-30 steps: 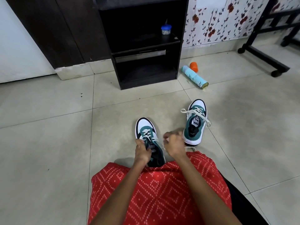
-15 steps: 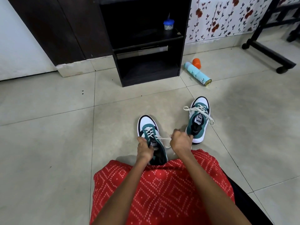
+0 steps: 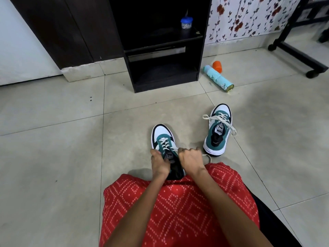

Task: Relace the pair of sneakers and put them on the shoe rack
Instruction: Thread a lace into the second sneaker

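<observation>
Two green, white and black sneakers stand on the tiled floor. The near sneaker [image 3: 162,138] is right in front of my red-clad knees, toe pointing away. My left hand [image 3: 159,163] grips its left side at the tongue. My right hand [image 3: 191,160] is closed on its white lace [image 3: 207,156], which loops out to the right of the hand. The other sneaker [image 3: 218,130] stands to the right, laced, with loose lace ends spread across it. A black shoe rack [image 3: 200,56] stands against the wall ahead, its lower shelf open.
A small blue-lidded jar [image 3: 186,23] sits on the rack's upper shelf. A light-blue spray can [image 3: 218,79] and an orange cap [image 3: 217,66] lie on the floor right of the rack. A black wheeled frame [image 3: 300,56] stands at far right.
My right hand has drawn the lace from the shoe's eyelets back to its right side and settled close to the tongue. The left hand has kept its hold on the shoe.
</observation>
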